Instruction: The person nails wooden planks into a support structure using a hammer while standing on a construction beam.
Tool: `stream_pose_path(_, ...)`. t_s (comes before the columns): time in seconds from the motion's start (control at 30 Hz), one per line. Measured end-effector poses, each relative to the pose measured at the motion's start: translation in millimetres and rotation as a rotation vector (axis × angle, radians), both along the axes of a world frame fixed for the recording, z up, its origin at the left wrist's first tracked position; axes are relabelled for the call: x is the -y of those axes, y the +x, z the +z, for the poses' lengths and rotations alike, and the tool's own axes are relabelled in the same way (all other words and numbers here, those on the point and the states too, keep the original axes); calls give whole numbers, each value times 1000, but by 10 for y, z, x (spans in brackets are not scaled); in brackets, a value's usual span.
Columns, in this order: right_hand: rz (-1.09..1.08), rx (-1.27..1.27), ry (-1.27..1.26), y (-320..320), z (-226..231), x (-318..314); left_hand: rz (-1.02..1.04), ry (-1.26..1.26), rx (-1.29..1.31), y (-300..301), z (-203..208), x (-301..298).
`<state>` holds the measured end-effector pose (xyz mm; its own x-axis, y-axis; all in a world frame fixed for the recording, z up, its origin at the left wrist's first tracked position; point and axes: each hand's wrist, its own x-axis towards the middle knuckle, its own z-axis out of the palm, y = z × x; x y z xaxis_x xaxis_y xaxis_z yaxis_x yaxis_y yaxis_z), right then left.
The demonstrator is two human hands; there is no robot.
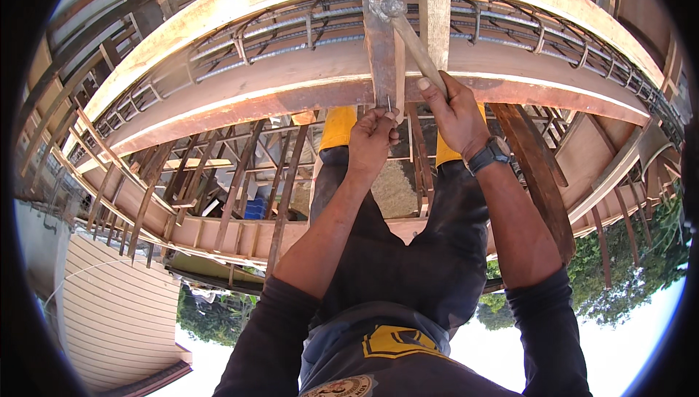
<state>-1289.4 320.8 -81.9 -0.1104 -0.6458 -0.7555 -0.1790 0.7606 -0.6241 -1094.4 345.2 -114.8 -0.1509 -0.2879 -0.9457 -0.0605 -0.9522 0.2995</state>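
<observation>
Now pinching a nail (389, 104) with the left hand's (373, 135) grip, near a plank's (379, 51) lower end. Clasping a hammer (417, 46) by its handle in the right hand (460, 114).

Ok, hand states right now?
Left hand: closed, pinching what looks like a nail.
Right hand: closed, holding a hammer by its handle.

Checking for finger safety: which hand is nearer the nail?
Left. The left hand pinches the nail; the right hand is off to the nail's right, gripping the hammer by its handle.
</observation>
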Motion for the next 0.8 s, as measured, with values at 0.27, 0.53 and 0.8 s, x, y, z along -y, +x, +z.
stream_pose_path(0.27,-25,-28,-21,39,-18,-21,47,144,3,48,-3,232)
stream_pose_path(0.53,-43,-45,-19,79,-24,-33,-50,326,62,-82,98,565)
stream_pose_path(0.8,5,-91,23,8,81,39,164,587,-58,-83,6,732)
